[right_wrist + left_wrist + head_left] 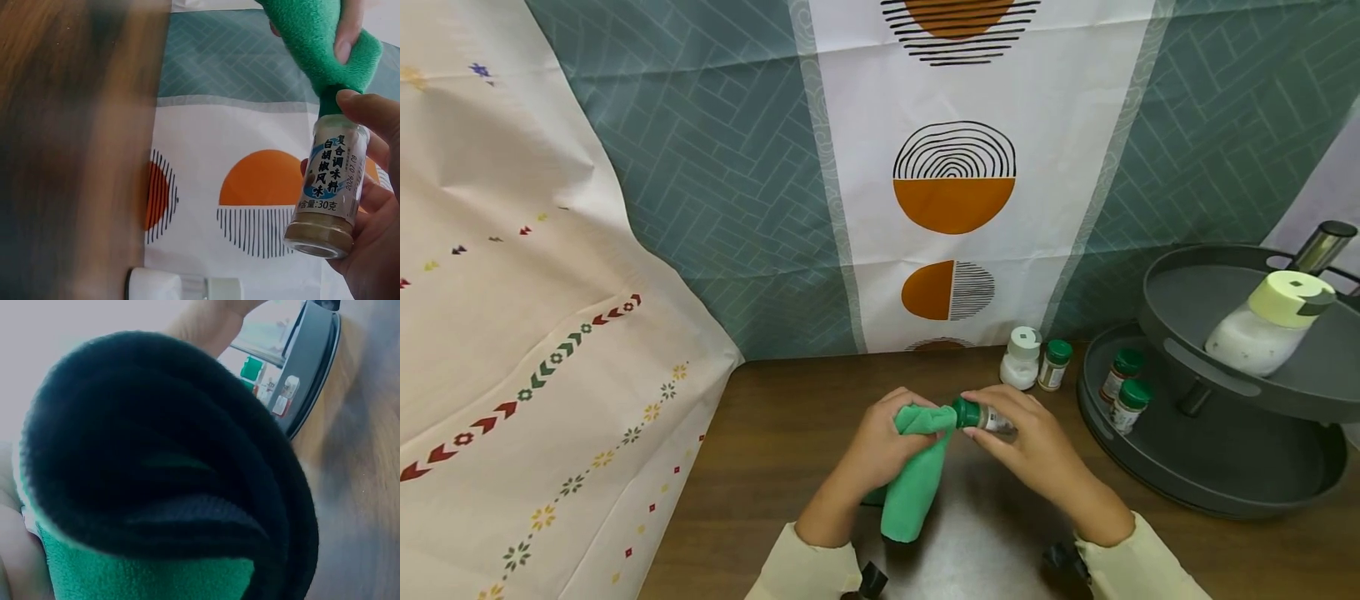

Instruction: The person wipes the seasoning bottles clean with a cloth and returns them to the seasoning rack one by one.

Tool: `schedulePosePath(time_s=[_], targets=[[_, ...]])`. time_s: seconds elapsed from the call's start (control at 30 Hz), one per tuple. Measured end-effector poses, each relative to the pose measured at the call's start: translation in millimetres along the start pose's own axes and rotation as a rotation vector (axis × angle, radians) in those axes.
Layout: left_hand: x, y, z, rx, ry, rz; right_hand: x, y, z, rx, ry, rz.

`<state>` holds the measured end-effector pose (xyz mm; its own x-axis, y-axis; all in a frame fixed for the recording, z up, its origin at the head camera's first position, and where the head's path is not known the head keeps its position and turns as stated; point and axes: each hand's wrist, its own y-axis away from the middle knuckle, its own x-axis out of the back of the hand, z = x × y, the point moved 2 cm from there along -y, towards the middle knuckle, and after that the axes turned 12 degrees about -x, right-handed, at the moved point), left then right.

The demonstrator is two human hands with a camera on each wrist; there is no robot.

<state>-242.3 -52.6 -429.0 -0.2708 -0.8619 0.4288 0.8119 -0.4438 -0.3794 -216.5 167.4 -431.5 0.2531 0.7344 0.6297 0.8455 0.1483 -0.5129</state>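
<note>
In the lower middle of the head view, the left hand holds a green cloth, with its fingers and thumb pinched on the top part. The rest of the cloth hangs down in a roll. Just to the right, the right hand has its fingers and thumb closed around a little clear spice jar. The jar is tipped on its side in the head view, and its green cap points left and touches the cloth.

Behind the right hand, a white shaker and a green-capped jar stand side by side on the brown wooden table. At the right of the frame, a dark gray two-level tray has two more green-capped jars below and a white bottle leaning on top.
</note>
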Motion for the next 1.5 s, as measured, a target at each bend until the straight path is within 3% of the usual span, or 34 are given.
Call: schedulePosePath(time_s=[0.23, 0.5, 0.77, 1.03, 1.17, 1.5], targets=[[-1.9, 4.4, 0.4, 0.009, 0.022, -0.025, -9, 3, 4, -0.017, 0.038, -0.018], [0.0, 4.0, -4.3, 0.004, 0.068, 0.037, -16, 8, 0, -0.003, 0.055, -0.036], [1.9, 3.2, -7.9, 0.022, 0.053, 0.069, -11, 8, -4, 0.017, 0.042, -0.030], [-1.8, 2.4, -4.5, -0.021, -0.019, 0.008, -4, 4, 1, -0.010, 0.039, 0.004], [-3.9, 3.4, -1.4, -0.013, 0.004, -0.024, -7, 5, 4, -0.016, 0.051, -0.003], [-1.9, 2.5, 1.3, -0.017, 0.033, -0.010, -13, 8, 6, 0.021, 0.072, -0.038]])
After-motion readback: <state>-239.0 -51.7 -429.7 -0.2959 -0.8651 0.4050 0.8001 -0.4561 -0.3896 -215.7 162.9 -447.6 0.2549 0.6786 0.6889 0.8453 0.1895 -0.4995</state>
